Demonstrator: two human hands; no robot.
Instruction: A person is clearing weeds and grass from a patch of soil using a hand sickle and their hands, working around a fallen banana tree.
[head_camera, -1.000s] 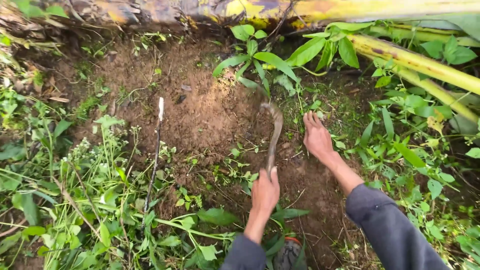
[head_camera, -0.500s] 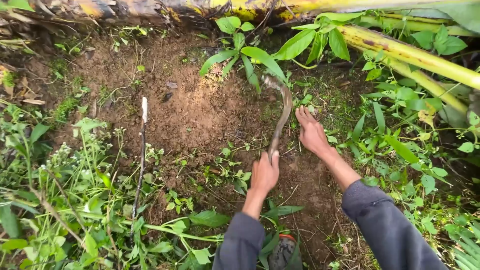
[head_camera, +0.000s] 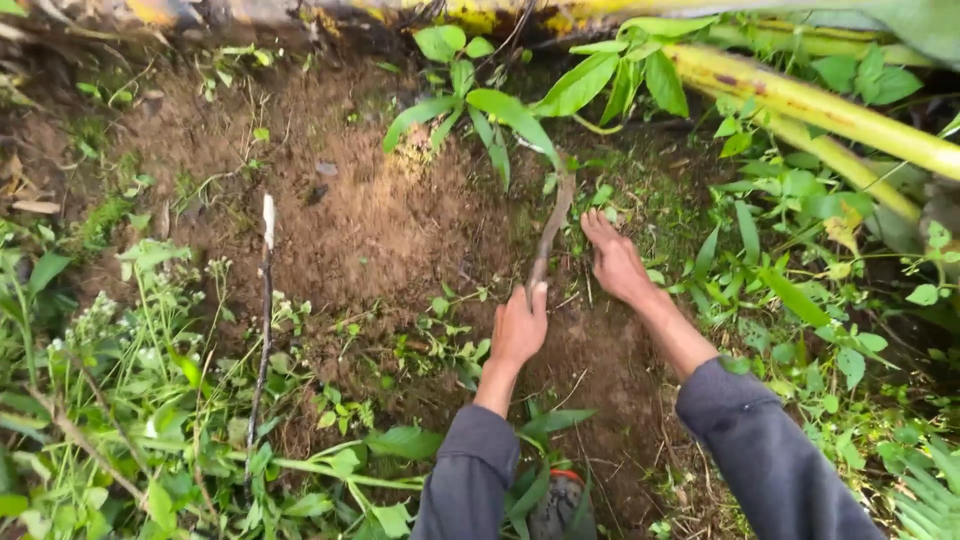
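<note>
Both hands have shifted toward the leafy plant (head_camera: 500, 110) | thin stick (head_camera: 264, 300) upright in bare soil (head_camera: 380, 220), left | left hand (head_camera: 518, 328) clenched around curved sickle (head_camera: 548, 232), centre | right hand (head_camera: 615, 262) flat, fingers extended on soil, right.

sickle blade tip (head_camera: 562, 190) behind leaves (head_camera: 500, 115)
</note>
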